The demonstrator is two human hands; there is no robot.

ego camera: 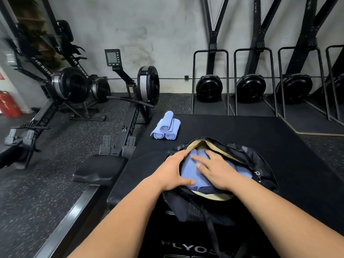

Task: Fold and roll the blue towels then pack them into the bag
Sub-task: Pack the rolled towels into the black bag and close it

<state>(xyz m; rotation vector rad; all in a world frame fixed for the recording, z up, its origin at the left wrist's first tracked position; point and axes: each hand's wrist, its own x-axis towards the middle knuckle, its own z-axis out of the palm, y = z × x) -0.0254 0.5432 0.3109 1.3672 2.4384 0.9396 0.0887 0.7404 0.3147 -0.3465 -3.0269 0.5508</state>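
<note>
A black bag with a tan lining lies unzipped on a black platform in front of me. Rolled blue towels fill its opening. My left hand rests on the bag's left rim, thumb against the towels. My right hand lies flat on top of the packed towels, fingers straight and pressing down. Three more rolled blue towels sit stacked in a small pyramid on the platform's far left corner, beyond the bag.
The black platform carries the bag and the stack. Rowing machines stand to the left on speckled rubber floor, one seat close to the platform's left edge. Ski machines line the back wall. A red extinguisher stands far left.
</note>
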